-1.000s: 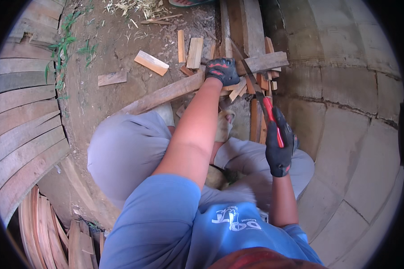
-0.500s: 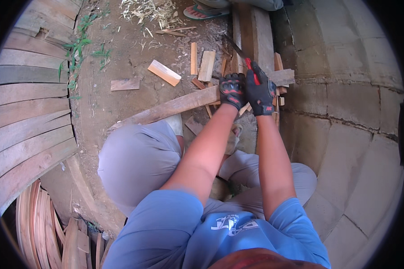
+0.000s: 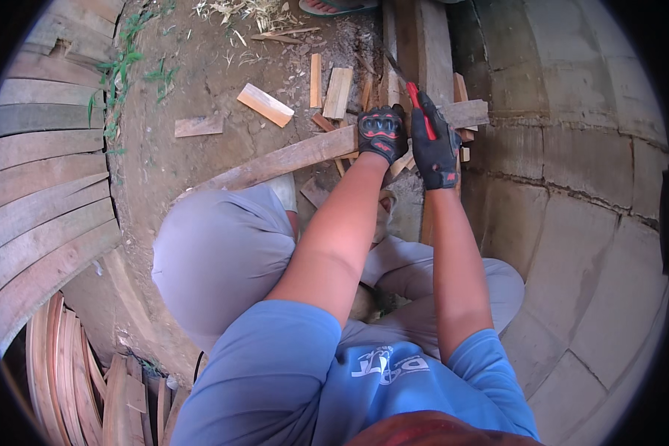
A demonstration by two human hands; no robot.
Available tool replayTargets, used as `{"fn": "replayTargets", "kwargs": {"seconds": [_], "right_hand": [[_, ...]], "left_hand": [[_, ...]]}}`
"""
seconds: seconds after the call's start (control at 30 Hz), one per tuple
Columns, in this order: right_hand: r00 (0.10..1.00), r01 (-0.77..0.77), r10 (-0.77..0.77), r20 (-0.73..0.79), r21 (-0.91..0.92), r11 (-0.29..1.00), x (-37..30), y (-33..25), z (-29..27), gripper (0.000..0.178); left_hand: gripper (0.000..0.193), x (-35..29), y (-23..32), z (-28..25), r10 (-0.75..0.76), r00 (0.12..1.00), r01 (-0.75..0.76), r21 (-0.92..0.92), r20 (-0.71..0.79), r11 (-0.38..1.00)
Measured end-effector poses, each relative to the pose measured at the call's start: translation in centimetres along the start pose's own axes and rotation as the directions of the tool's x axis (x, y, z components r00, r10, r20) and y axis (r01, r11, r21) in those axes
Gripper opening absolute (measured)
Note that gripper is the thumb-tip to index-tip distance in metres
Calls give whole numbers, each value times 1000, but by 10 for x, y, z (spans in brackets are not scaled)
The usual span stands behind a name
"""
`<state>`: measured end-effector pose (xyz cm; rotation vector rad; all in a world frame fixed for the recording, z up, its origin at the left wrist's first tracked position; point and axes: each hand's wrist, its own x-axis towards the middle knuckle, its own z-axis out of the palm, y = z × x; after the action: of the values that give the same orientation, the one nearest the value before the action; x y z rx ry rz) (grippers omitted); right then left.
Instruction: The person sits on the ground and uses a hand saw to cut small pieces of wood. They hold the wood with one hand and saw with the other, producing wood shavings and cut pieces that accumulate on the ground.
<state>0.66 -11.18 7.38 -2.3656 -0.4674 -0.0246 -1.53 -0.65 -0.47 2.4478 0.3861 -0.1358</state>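
Note:
My left hand (image 3: pixel 383 132), in a black glove with red marks, is closed over a long wooden board (image 3: pixel 297 154) and presses it down. The board lies slanted from beside my left knee across a thick beam (image 3: pixel 435 56). Just right of it, my gloved right hand (image 3: pixel 435 141) is wrapped round the red and black handle of a handsaw (image 3: pixel 414 95). Its thin dark blade points away and slightly left, seen nearly edge-on. The short board end (image 3: pixel 464 113) sticks out past my right hand. Where the blade meets the wood is hidden by my hands.
Cut wood pieces (image 3: pixel 265 105) and shavings (image 3: pixel 249 15) lie on the dirt ground. A sandalled foot (image 3: pixel 334 7) shows at the far edge. A block wall (image 3: pixel 572 163) stands close on the right; planks (image 3: pixel 44 152) line the left, with stacked strips (image 3: pixel 63 364) at lower left.
My right hand and the saw have drawn slightly back toward me and right, widening the gap between my hands. My left hand stays on the board. The whole view has shifted a little.

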Motion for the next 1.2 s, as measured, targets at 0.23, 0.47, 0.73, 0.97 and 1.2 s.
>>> {"fn": "replayTargets", "kwargs": {"seconds": [0.23,0.47,0.73,0.97,1.2], "right_hand": [[998,-14,18,56,-79,997,-54,-25,-68,39],[990,-77,100,102,-212,974,-168,-81,-185,38],[988,-115,134,79,-210,971,-172,-108,-200,37],[998,43,-33,51,-204,978,-95,-69,-123,36],[999,46,-44,16,-114,992,-33,-25,-45,37]], "left_hand": [[35,7,0,-12,2,997,-7,63,82,998],[49,22,-4,-24,-6,976,0,28,218,1000],[44,19,-4,-21,22,980,-30,36,198,999],[41,15,-2,-22,-20,985,15,28,171,999],[42,13,-1,-11,-22,988,19,15,155,1000]]}}
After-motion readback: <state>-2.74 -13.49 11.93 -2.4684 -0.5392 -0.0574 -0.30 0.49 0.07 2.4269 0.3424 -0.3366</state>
